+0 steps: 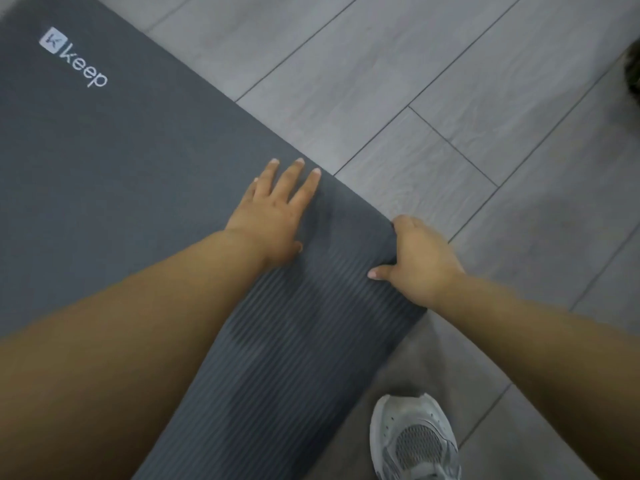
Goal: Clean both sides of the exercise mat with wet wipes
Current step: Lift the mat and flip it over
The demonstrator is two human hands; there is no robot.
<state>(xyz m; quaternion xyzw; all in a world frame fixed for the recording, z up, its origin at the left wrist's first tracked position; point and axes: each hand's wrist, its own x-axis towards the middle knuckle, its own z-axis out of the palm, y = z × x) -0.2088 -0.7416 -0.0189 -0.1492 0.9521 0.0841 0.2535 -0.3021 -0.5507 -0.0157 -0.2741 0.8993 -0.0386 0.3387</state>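
The mat (104,150) lies on the floor (450,98), with its near end folded over so the ribbed side shows. The left hand (273,213) presses flat on it, with straight fingers (301,183). The right hand (415,261) grips the edge of the fold, with curled fingers. A shoe (415,441) stands beside the mat.

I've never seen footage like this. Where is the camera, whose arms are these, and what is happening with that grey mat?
There is no machine here. A person wears one wide-angle camera on the head, and it looks down at their own bare arms. On the grey plank floor lies a dark grey exercise mat with a white "keep" logo. Its near end is folded over, showing the ribbed side. The left hand lies flat on the mat at the fold, fingers straight. The right hand has its grip curled round the folded edge. A grey sneaker shows at the bottom.
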